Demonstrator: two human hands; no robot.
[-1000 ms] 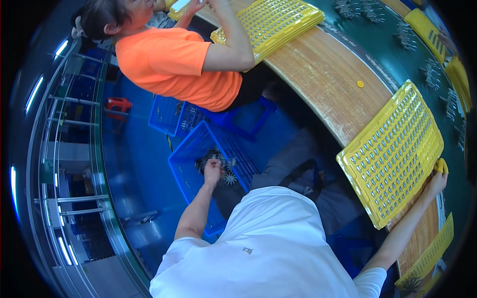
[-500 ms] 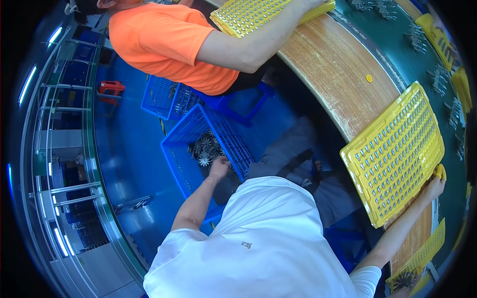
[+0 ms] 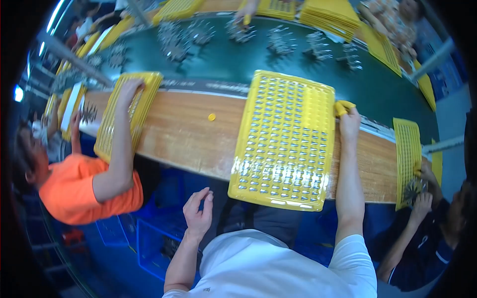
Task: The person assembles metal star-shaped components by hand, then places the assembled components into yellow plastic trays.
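Observation:
A yellow tray (image 3: 278,149) with rows of small metal pieces in its pockets stands on the wooden table edge in front of me. Toward its upper right, several pockets hold no metal piece. My right hand (image 3: 350,124) is at the tray's right edge, its fingers curled together with yellow coverings on the tips. Whether something small is pinched there, I cannot make out. My left hand (image 3: 198,213) is raised below the table's front edge, left of the tray, fingers apart and nothing visible in them. Low on the left sits a blue crate (image 3: 140,248), partly hidden by my left arm.
Along the wooden table (image 3: 189,139) lies a small yellow disc (image 3: 212,117). Beyond is a green surface (image 3: 213,67) with clusters of spiky metal parts (image 3: 280,39). A person in orange (image 3: 92,184) works on the left, another in dark clothing (image 3: 422,248) on the right. Stacked yellow trays (image 3: 328,17) stand at the far side.
My left hand has come up out of the blue crate to near the table edge. The view has swung toward the table. My right hand stays by the tray's edge.

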